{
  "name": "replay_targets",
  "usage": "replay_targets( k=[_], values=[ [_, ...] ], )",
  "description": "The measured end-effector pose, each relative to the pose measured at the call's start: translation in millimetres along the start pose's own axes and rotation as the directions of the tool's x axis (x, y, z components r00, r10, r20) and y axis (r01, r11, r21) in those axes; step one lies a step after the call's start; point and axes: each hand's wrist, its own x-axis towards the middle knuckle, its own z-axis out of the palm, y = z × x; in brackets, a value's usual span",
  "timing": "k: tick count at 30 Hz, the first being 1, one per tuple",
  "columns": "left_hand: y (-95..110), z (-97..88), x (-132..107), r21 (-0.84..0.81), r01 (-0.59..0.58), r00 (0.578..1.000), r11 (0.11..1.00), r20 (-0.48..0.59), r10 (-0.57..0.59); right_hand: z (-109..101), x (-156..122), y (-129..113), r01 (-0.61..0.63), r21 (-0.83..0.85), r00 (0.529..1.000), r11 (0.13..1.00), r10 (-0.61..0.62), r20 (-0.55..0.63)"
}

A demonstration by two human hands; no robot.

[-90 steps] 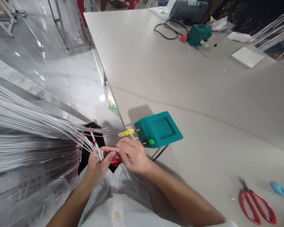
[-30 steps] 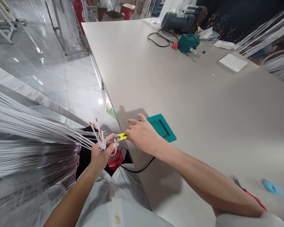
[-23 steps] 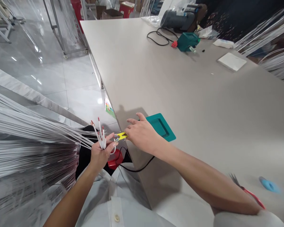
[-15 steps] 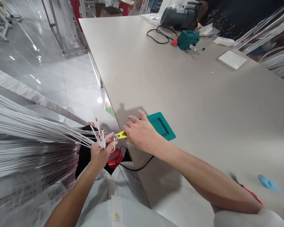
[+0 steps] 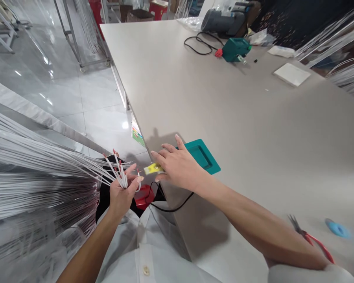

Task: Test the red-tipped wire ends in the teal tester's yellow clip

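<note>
The left grip (image 5: 119,198) has white wires (image 5: 123,180) clamped — yellow clip (image 5: 151,168) near its two o'clock — right grip (image 5: 181,167) partly over that, closure unclear!

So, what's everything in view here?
Red-tipped cords: several, white, left of centre
Bunched cords: many, white, mostly left
Yellow clip: one, yellow, table's left edge
Green boxes: two, green, one beside clip, one farther
Table: one, beige, centre
Scissors: one pair, red-handled, lower right
Blue object: one, blue, right of scissors
Machine: one, dark grey, far edge
White slab: one, white, upper right
Left hand: one, bare, on red-tipped cords
Right hand: one, bare, at yellow clip
</note>
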Motion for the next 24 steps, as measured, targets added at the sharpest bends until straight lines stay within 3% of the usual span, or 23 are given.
replay_targets(
  k=[3, 5, 6, 9, 11, 16, 21, 23, 24],
  values=[
    [6.1, -6.9, -6.8, -0.1, 0.024, 1.0, 0.995, 0.019, -0.023, 0.6, -9.1, -12.7, 0.063, 0.18, 0.959, 0.982, -0.009, -0.284],
    [10.4, -10.6, -11.9, -0.177, 0.058, 0.997, 0.983, 0.062, -0.048, 6.5, -15.7, -26.4, 0.064, 0.371, 0.897, 0.926, 0.11, -0.429],
    [12.4, -11.8, -14.2, -0.216, 0.074, 0.994, 0.974, 0.092, -0.056, 10.7, -18.1, -33.8, 0.066, 0.499, 0.887, 0.864, 0.178, -0.426],
    [16.2, -12.7, -19.6, -0.329, 0.121, 0.982, 0.936, 0.178, -0.064, 24.5, -19.6, -52.4, 0.034, 0.836, 0.897, 0.548, 0.352, -0.267],
    [16.9, -12.3, -21.6, -0.372, 0.16, 0.97, 0.914, 0.23, -0.076, 31.1, -16.5, -59.1, 0.042, 0.941, 0.9, 0.336, 0.395, -0.181],
    [16.8, -14.2, -21.9, -0.342, 0.253, 0.927, 0.905, 0.352, -0.126, 36.1, -9.0, -64.0, 0.093, 0.995, 0.902, 0.025, 0.422, -0.094],
    [15.1, -17.5, -19.4, -0.261, 0.242, 0.895, 0.935, 0.432, -0.111, 41.0, -10.9, -70.8, -0.006, 0.916, 0.919, -0.4, 0.359, 0.162],
    [11.5, -18.4, -18.5, -0.232, 0.231, 0.892, 0.945, 0.438, -0.111, 39.9, -12.7, -69.6, -0.046, 0.895, 0.931, -0.444, 0.306, 0.2],
    [9.1, -19.0, -17.9, -0.213, 0.229, 0.894, 0.95, 0.432, -0.119, 37.5, -13.7, -67.4, -0.046, 0.922, 0.943, -0.383, 0.288, 0.167]
  ],
)
